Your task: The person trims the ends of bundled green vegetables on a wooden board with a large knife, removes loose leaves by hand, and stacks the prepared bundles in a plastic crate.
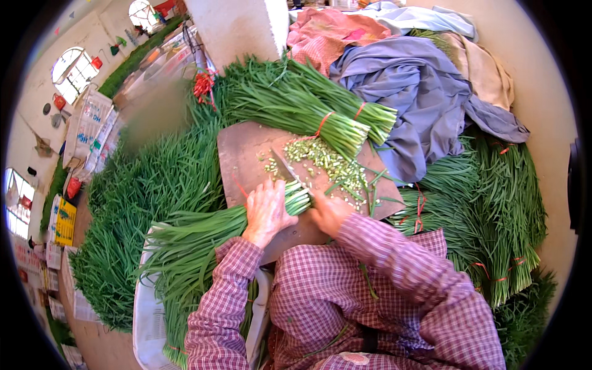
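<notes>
My left hand [266, 211] presses down on a bundle of green chives [197, 237] that lies across a brown cutting board [246, 154]. My right hand [328, 211] grips the handle of a knife [285, 168], whose blade rests at the cut ends of that bundle. A heap of chopped stem pieces [330, 161] lies on the board beyond the blade. Two more chive bundles tied with red bands [308, 108] lie across the board's far edge.
Loose chives [142, 191] cover the ground to the left, and tied bundles [499, 209] lie to the right. Blue, pink and tan cloths [419, 86] are heaped at the back right. A white sack [148, 314] lies under the held bundle. A white pillar [237, 28] stands behind.
</notes>
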`<action>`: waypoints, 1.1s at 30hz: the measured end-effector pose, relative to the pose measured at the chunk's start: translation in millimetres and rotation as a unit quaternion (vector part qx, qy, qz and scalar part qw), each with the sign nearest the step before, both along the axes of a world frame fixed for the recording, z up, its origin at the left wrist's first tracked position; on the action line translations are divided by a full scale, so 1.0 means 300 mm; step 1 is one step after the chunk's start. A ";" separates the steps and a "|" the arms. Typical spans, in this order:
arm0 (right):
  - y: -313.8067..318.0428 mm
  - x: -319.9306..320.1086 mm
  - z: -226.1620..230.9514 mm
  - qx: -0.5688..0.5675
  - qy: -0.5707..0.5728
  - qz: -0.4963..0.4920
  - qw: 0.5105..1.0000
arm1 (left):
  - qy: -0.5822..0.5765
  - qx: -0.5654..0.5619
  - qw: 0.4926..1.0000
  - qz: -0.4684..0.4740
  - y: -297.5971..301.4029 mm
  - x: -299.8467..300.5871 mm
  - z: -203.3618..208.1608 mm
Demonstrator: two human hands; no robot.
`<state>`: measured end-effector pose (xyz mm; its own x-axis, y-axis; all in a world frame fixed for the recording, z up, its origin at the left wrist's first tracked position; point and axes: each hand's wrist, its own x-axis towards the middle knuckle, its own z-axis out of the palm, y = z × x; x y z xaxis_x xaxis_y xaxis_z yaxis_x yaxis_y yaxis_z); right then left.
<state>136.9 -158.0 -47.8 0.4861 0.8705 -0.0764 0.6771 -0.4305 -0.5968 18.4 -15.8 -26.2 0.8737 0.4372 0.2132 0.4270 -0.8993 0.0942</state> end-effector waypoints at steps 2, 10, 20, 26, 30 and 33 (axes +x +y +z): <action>0.085 -0.024 -0.018 -0.011 -0.003 -0.028 1.000 | -0.023 0.004 1.000 -0.004 0.011 -0.019 -0.002; 0.010 0.093 -0.089 -0.087 -0.154 -0.013 0.984 | -0.027 -0.011 0.999 0.018 0.013 -0.021 0.007; -0.128 0.016 0.141 0.159 -0.263 0.060 0.950 | -0.348 -0.320 0.881 -0.030 -0.313 -0.269 0.114; 0.203 -0.186 0.199 0.104 -0.377 0.286 0.875 | -0.418 -0.729 0.537 0.066 -0.454 -0.346 -0.073; 0.360 -0.226 0.155 0.063 -0.298 0.369 0.878 | -0.430 -0.745 0.500 0.101 -0.438 -0.371 -0.117; 0.333 -0.231 0.173 0.147 -0.241 0.330 0.901 | -0.454 -0.754 0.464 0.103 -0.433 -0.393 -0.141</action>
